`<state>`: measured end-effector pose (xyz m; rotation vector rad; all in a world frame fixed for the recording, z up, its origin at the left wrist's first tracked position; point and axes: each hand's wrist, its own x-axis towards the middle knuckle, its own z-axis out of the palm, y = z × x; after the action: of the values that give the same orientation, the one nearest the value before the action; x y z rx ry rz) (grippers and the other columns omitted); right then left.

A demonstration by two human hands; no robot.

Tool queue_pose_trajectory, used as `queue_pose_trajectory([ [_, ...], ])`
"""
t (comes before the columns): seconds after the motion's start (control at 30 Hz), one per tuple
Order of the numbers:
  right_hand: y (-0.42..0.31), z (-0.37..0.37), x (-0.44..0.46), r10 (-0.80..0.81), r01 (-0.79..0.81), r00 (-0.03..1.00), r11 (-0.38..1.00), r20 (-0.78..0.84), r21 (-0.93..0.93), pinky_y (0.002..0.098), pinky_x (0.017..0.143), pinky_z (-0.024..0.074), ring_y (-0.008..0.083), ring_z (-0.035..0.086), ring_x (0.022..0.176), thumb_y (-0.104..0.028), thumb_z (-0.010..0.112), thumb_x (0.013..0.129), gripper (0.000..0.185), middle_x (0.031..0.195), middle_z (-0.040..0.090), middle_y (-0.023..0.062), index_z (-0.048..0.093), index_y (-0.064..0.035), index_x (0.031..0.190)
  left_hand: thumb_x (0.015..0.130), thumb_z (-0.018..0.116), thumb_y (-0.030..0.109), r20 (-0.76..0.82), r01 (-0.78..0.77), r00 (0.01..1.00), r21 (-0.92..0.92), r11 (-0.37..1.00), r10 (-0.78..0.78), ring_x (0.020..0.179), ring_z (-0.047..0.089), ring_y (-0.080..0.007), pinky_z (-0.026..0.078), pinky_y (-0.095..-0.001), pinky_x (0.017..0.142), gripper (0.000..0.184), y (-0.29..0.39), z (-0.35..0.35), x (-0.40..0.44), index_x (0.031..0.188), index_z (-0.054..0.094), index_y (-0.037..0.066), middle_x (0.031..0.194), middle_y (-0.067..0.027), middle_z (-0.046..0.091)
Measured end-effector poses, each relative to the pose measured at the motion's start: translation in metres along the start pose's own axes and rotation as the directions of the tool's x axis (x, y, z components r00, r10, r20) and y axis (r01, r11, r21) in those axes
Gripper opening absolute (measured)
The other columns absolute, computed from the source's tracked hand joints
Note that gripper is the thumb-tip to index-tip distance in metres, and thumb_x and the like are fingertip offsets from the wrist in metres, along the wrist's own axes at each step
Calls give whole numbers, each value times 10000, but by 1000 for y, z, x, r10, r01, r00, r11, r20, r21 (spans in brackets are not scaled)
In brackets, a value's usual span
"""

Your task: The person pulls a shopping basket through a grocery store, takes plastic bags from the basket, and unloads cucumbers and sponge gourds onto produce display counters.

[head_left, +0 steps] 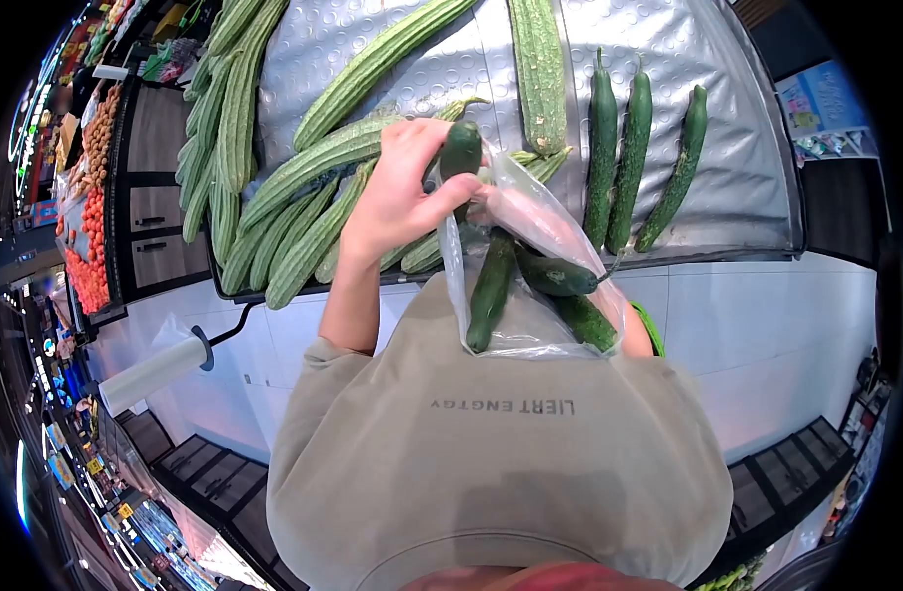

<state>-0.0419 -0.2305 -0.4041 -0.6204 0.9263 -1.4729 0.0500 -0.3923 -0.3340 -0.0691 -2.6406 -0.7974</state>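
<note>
My left hand (404, 182) is closed around a dark green cucumber (460, 150), its thumb along the lower side. The cucumber is at the mouth of a clear plastic bag (525, 347) hanging in front of my shirt. Several more cucumbers (490, 294) lie inside the bag. My right hand (506, 200), partly hidden behind the plastic, grips the bag near its opening. Right of the bag, three cucumbers (630, 158) rest side by side on the silver-covered display stand (732, 128).
Long ridged gourds (358, 148) cover the left of the stand, piled up to its front edge. A roll of plastic bags (154, 374) sticks out on a black arm at the lower left. Orange and brown produce (90, 246) fills another stand farther left.
</note>
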Motion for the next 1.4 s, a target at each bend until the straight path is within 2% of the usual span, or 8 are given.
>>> queue_pose_trajectory([
  [0.1,26,-23,17,39,-38,998,999,-48,24,280,986,301,128,414,1141,-325,398,934,488,1279,426,62,370,-14,1308,756,574,186,16,2,1000,96,995,-3,913,524,-196,293,-333,901,282,2,-1,6,994,541,39,890,-26,615],
  [0.23,72,-44,26,-153,154,988,987,28,-39,263,864,384,106,507,937,-210,522,870,349,1025,543,47,504,8,1142,783,594,260,-138,35,978,-624,780,-154,864,542,-223,381,-363,833,368,25,-25,17,1001,501,-21,920,-117,576],
  [0.3,28,-37,9,-423,656,741,293,521,-695,267,910,367,146,482,1055,-67,500,806,412,1151,512,76,460,35,1203,818,572,286,-239,-200,970,-663,722,50,809,542,-224,431,-384,776,402,16,-49,31,1016,470,-49,899,-144,562],
  [0.33,89,-67,53,-127,294,861,915,492,-278,253,986,305,134,422,1146,-272,530,856,550,1272,454,83,360,-10,1309,827,566,288,-255,-246,964,-762,600,71,813,537,-229,422,-392,788,402,18,-59,41,1034,454,-38,891,-137,544],
  [0.53,77,-53,48,-257,402,790,903,556,-154,303,1014,285,180,396,1198,-142,515,798,577,1307,414,120,318,-18,1326,868,525,199,-238,-234,971,-967,-99,35,902,445,-233,356,-392,899,363,35,-91,112,1091,361,-37,934,-141,426],
  [0.77,64,-49,46,-179,428,738,869,651,-247,299,1014,283,185,397,1212,-150,495,816,580,1283,434,168,284,31,1325,928,387,242,-2,70,984,-913,402,-176,1032,520,-276,384,-503,961,267,25,3,213,981,470,-6,967,-128,543],
  [1.03,70,-57,49,-55,426,772,784,634,-451,265,965,310,156,455,1131,-146,463,853,420,1239,493,88,451,2,1246,928,412,232,462,582,793,-767,271,-396,974,554,-296,445,-483,867,246,9,142,253,1001,446,-1,970,-165,544],
  [1.4,92,-66,55,-220,429,713,888,666,-166,318,992,321,182,427,1167,-199,500,878,406,1259,472,115,449,0,1229,749,633,293,95,188,977,14,982,-189,1019,532,-334,408,-396,876,490,-23,225,240,1059,526,-71,1034,-257,547],
])
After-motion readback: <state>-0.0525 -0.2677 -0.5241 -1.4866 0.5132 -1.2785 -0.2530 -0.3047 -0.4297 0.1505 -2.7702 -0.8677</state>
